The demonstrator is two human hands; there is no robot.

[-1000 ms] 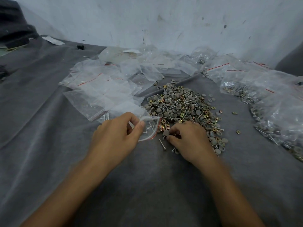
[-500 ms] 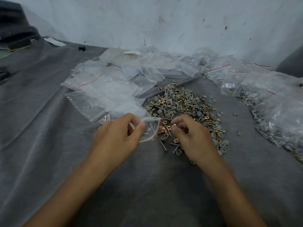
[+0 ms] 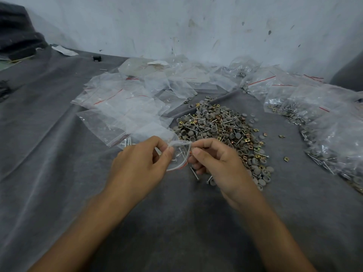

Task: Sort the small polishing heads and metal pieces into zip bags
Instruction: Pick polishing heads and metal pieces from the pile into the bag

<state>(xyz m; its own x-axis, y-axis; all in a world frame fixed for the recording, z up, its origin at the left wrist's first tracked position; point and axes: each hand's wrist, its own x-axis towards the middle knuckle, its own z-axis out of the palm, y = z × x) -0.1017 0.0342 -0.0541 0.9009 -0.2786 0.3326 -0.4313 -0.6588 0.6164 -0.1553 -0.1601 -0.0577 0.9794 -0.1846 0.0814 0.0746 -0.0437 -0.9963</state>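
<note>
A pile of grey polishing heads, metal pins and brass square pieces (image 3: 222,128) lies on the grey cloth (image 3: 59,154) at centre. My left hand (image 3: 141,165) pinches the mouth of a small clear zip bag (image 3: 179,156) with a red strip; a few pins show inside it. My right hand (image 3: 218,163) is at the bag's open mouth, thumb and forefinger pinched together on its right edge; whether they hold a small piece there is hidden. A loose pin (image 3: 195,173) and a grey head (image 3: 212,181) lie just below the right hand.
Empty zip bags (image 3: 125,107) are strewn to the left and back of the pile. Filled bags (image 3: 334,134) line the right side. A white wall (image 3: 196,26) rises at the back. A small black object (image 3: 96,58) and a paper scrap (image 3: 64,50) lie far left.
My right hand rose from the near edge of the pile and moved left to the bag's mouth. My left hand kept hold of the bag, almost still.
</note>
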